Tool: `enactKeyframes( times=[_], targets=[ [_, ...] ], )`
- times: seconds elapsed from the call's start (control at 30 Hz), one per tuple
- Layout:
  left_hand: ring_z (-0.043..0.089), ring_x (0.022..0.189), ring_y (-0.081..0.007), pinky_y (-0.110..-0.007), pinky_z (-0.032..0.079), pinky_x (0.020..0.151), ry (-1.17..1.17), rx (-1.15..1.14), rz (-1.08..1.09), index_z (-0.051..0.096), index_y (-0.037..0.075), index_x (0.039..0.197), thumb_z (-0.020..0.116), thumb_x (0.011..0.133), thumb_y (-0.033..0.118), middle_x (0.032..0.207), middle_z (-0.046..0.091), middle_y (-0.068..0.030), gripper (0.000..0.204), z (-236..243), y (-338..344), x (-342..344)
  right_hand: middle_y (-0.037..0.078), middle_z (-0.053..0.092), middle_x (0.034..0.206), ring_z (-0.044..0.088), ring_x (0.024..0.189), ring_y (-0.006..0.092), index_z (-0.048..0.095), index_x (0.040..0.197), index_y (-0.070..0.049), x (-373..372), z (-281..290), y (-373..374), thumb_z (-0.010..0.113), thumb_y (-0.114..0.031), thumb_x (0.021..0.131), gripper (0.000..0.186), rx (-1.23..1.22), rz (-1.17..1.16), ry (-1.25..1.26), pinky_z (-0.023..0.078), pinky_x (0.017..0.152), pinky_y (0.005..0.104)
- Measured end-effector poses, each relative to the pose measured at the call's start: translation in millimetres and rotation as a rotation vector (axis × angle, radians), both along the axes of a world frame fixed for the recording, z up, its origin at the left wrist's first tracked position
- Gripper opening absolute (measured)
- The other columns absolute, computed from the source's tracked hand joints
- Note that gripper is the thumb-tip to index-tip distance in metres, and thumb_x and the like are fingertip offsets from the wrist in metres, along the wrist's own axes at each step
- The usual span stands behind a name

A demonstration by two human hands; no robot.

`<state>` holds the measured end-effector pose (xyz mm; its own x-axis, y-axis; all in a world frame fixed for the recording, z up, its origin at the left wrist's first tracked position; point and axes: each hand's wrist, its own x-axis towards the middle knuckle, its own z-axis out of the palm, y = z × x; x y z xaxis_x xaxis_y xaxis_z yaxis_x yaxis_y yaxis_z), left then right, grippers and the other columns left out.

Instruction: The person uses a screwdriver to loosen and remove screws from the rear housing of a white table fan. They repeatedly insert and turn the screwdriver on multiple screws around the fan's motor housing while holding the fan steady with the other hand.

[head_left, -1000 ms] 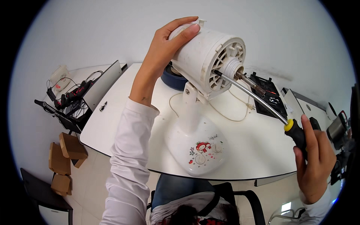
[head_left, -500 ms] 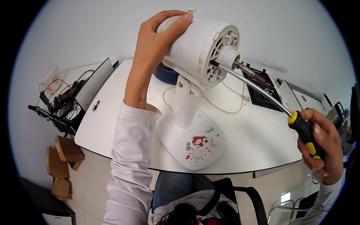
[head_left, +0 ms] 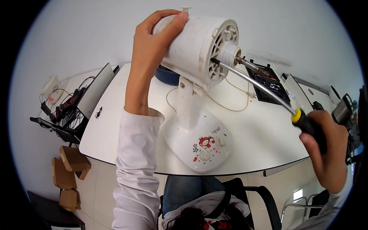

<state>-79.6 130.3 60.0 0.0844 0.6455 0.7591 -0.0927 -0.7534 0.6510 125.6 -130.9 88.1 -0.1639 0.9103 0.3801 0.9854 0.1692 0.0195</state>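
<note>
A white desk fan without blades or guard stands on the table, its motor housing (head_left: 188, 46) tilted with the front grille facing right. My left hand (head_left: 155, 40) is wrapped over the back of the housing, thumb on top near a small white knob (head_left: 186, 9). In my right hand (head_left: 326, 142) is a screwdriver (head_left: 264, 90) with a black and yellow handle. The dark tip of its long shank reaches into the grille beside the threaded collar; what it touches inside is hidden. A worn metal shaft (head_left: 253, 66) sticks out of the collar. The fan base (head_left: 201, 142) has two dials and red cartoon prints.
Behind the fan lies a dark blue round object (head_left: 167, 75), partly covered. A pale power cord (head_left: 234, 110) with its plug runs over the white table (head_left: 126, 92). A black tool case (head_left: 272, 86) sits at the back right. Cardboard boxes (head_left: 65, 174) are on the floor at left.
The housing and my left hand have shifted slightly left in view. My right hand has turned around the handle, knuckles now more on top, while the tip stays in the grille.
</note>
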Motion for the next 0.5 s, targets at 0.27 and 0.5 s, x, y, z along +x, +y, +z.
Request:
enactKeyframes(
  times=[0.27, 0.5],
  targets=[
    [0.059, 0.077, -0.0130, -0.025, 0.046, 0.070, 0.030, -0.003, 0.061, 0.066, 0.005, 0.098, 0.070, 0.074, 0.041, 0.086, 0.065, -0.0056, 0.043, 1.3, -4.4, -8.7, 0.009, 0.052, 0.057, 0.050, 0.038, 0.0097, 0.048, 0.088, 0.006, 21.3, 18.4, 13.5, 0.068, -0.031, 0.074, 0.045, -0.644, -0.004, 1.242, 0.043, 0.033, 0.0185],
    [0.057, 0.082, -0.0134, -0.025, 0.044, 0.075, 0.046, 0.022, 0.052, 0.066, 0.004, 0.099, 0.068, 0.077, 0.039, 0.090, 0.065, -0.0057, 0.042, 1.7, 1.4, -7.0, 0.014, 0.054, 0.098, 0.062, 0.069, 0.0144, 0.048, 0.114, 0.002, 22.4, 20.8, -2.1, 0.075, -0.008, 0.068, 0.054, -0.319, -0.029, 0.677, 0.053, 0.056, 0.0208]
  ],
)
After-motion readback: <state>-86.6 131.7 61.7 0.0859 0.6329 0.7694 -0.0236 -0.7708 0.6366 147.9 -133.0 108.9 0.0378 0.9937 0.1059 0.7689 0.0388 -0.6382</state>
